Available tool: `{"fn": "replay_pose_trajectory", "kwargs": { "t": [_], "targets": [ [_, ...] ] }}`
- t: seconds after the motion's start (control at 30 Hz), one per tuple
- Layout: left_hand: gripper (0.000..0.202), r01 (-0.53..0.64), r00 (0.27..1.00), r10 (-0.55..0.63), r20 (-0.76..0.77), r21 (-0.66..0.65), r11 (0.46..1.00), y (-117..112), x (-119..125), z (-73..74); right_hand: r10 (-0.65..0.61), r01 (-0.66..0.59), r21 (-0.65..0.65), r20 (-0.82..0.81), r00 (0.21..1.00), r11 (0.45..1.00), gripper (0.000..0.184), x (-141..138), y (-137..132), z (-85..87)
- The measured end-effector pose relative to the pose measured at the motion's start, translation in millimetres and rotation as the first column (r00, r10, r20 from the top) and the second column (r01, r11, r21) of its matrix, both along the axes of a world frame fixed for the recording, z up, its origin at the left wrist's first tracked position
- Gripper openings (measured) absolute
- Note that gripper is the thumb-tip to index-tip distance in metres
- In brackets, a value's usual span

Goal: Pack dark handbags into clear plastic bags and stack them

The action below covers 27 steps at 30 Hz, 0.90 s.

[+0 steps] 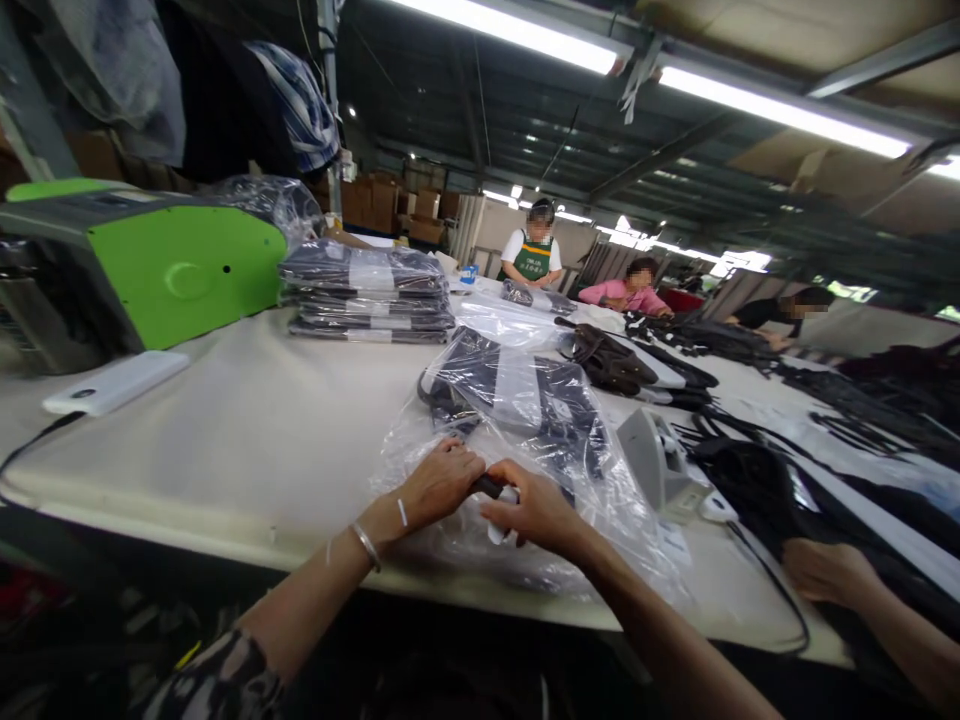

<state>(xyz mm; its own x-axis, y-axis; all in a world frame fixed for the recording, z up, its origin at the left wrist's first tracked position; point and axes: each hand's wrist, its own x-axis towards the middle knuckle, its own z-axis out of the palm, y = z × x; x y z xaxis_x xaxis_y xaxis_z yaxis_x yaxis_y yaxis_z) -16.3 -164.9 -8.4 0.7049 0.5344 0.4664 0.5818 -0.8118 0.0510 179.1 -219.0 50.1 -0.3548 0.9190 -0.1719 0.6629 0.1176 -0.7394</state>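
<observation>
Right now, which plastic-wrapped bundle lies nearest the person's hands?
The bundle in loose clear plastic, just beyond the left hand and right hand; others lie farther off, in the stack by the green machine or before the aproned worker.

Left hand (446, 477), right hand (538, 507) pinching dark piece (488, 486) over clear bag (630, 535). Wrapped stack (371, 292) left, farther; green machine (191, 275) beside it. Three co-workers (531, 258) far.

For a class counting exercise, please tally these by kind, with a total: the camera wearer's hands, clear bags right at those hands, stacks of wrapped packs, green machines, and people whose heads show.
Wearer's hands, left hand and right hand: 2
Clear bag: 1
Stack of wrapped packs: 1
Green machine: 1
People: 3
Total: 8
</observation>
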Motion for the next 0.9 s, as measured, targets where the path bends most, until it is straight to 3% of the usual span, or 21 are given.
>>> {"fn": "replay_pose_trajectory", "kwargs": {
  "t": [0.1, 0.2, 0.3, 0.4, 0.47, 0.57, 0.63, 0.7, 0.77, 0.83, 0.9],
  "targets": [
    [0.021, -0.006, 1.000, 0.006, -0.026, 0.000, 1.000, -1.0, 0.9, -6.5, -0.080, 0.079, -0.081, -0.007, 0.997, 0.994, 0.018, -2.3, 3.2, -2.3],
    [0.016, -0.003, 0.999, 0.004, -0.043, 0.016, 1.000, 0.0, -0.9, -13.4, -0.050, 0.037, 0.068, 0.196, 0.979, 0.997, 0.011, 3.0, 2.6, -4.4],
    [0.012, 0.000, 0.998, 0.001, -0.070, 0.025, 1.000, 1.0, -5.0, -16.9, -0.033, -0.096, 0.259, 0.454, 0.890, 0.961, 0.012, 14.8, -2.0, -7.1],
    [0.011, -0.014, 0.996, 0.014, -0.091, 0.000, 1.000, -2.2, -8.2, -12.5, -0.048, -0.165, 0.289, 0.608, 0.793, 0.943, 0.018, 27.2, -5.6, -13.1],
    [0.016, -0.012, 0.997, 0.009, -0.080, -0.042, 0.999, -8.4, -5.6, -4.7, -0.062, -0.153, 0.292, 0.614, 0.787, 0.944, 0.022, 32.0, -5.9, -19.1],
    [0.038, 0.038, 0.999, -0.041, -0.034, -0.108, 0.993, -22.3, 9.5, 7.6, -0.075, -0.100, 0.321, 0.489, 0.869, 0.942, 0.022, 32.7, -3.7, -27.3],
    [0.039, 0.047, 0.998, -0.051, -0.028, -0.126, 0.991, -30.5, 23.8, 10.8, -0.052, -0.063, 0.292, 0.370, 0.928, 0.954, 0.023, 31.7, -1.4, -28.9],
    [0.029, 0.041, 0.998, -0.047, -0.037, -0.128, 0.991, -35.2, 35.7, 8.5, 0.006, -0.035, 0.129, 0.219, 0.976, 0.991, 0.040, 33.0, 1.8, -25.6],
    [0.021, 0.043, 0.998, -0.048, -0.038, -0.127, 0.991, -36.6, 41.7, 2.6, 0.065, -0.060, -0.119, 0.031, 0.997, 0.991, 0.069, 37.5, 6.9, -18.1],
    [0.016, 0.049, 0.998, -0.054, -0.037, -0.112, 0.992, -36.3, 41.5, -3.3, 0.095, -0.148, -0.337, -0.168, 0.981, 0.930, 0.088, 43.3, 13.9, -9.7],
    [0.014, 0.041, 0.999, -0.044, -0.031, -0.083, 0.996, -36.2, 37.4, -6.6, 0.052, -0.203, -0.435, -0.334, 0.941, 0.877, 0.081, 47.6, 22.0, -4.6]
  ]
}}
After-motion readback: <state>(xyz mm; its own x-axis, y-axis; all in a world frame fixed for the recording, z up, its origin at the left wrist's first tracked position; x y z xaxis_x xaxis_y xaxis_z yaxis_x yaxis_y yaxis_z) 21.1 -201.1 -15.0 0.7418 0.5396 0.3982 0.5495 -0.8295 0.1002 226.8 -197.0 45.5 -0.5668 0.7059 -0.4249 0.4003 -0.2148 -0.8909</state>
